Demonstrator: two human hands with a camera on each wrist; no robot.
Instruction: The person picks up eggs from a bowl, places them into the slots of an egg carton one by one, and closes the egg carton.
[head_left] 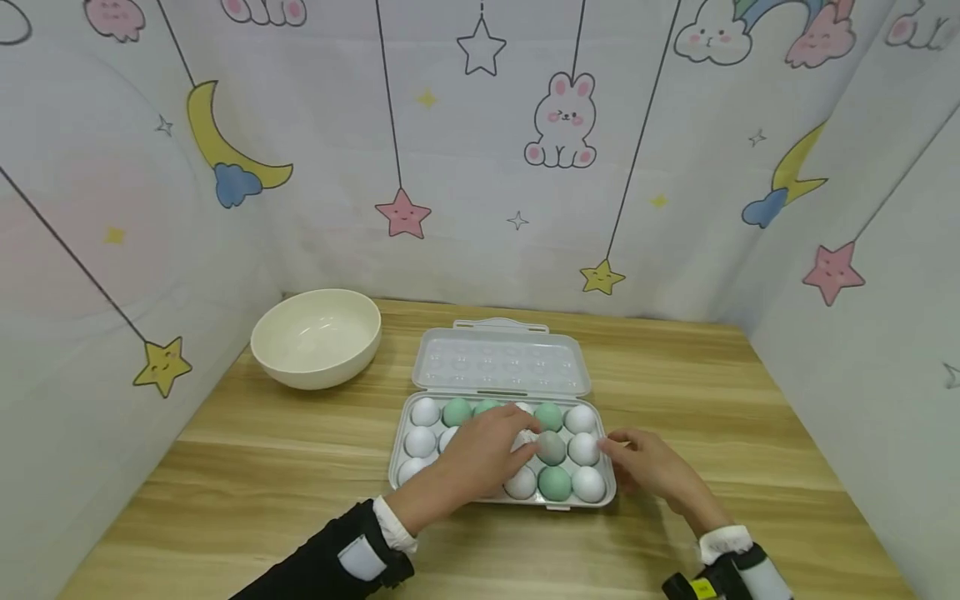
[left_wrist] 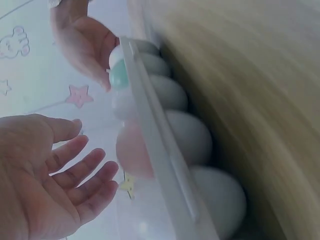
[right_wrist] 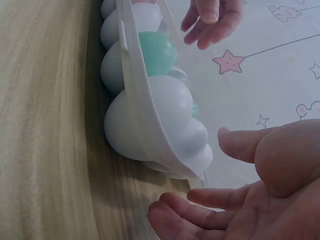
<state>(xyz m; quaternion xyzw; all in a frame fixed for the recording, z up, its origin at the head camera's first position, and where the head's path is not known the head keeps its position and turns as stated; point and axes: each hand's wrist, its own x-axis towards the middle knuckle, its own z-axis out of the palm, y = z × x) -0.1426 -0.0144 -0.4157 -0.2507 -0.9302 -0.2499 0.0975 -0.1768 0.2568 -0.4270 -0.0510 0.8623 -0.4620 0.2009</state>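
An egg carton (head_left: 393, 467) holds rows of white eggs (head_left: 424, 412) and green eggs (head_left: 555, 483); the left wrist view also shows a pink egg (left_wrist: 134, 150). Over the middle of the carton is my left hand (head_left: 480, 454), fingers loosely bent and apart, hiding several eggs beneath. In the left wrist view its palm (left_wrist: 30, 175) shows nothing held. My right hand (head_left: 648, 467) is beside the carton's right edge, fingertips close to a white egg (head_left: 583, 449); whether they touch is unclear. From the right wrist view, that hand (right_wrist: 250, 195) has spread fingers and holds nothing.
The carton's clear lid (head_left: 502, 362) lies folded back behind the tray. A cream bowl (head_left: 317, 339) stands at the back left of the wooden table (head_left: 300, 467). Patterned cloth walls (head_left: 480, 150) enclose the back and sides.
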